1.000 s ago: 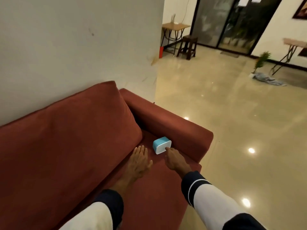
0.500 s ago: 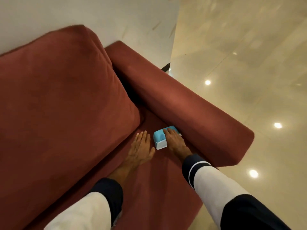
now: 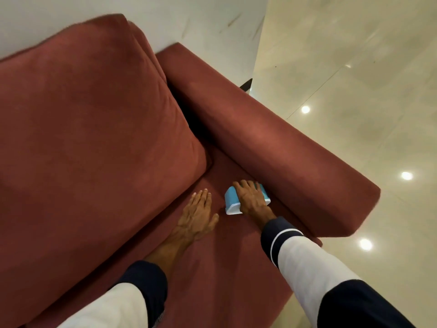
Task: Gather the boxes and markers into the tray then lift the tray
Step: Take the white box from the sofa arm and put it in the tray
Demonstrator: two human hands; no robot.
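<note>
A small blue and white box (image 3: 231, 201) lies on the red sofa seat (image 3: 212, 268), close to the armrest. My right hand (image 3: 251, 197) lies over the top of the box, fingers wrapped across it, hiding most of it. My left hand (image 3: 197, 213) rests flat on the seat just left of the box, fingers apart, holding nothing. No tray and no markers are in view.
The sofa's armrest (image 3: 272, 143) runs along the right of the box, and a big back cushion (image 3: 94, 129) stands to the left. A white wall (image 3: 189, 15) is behind the sofa. Glossy tiled floor (image 3: 354, 91) spreads to the right.
My right hand has moved from beside the box onto its top and closed over it. The view has tilted down and come closer. My left hand has stayed flat on the seat.
</note>
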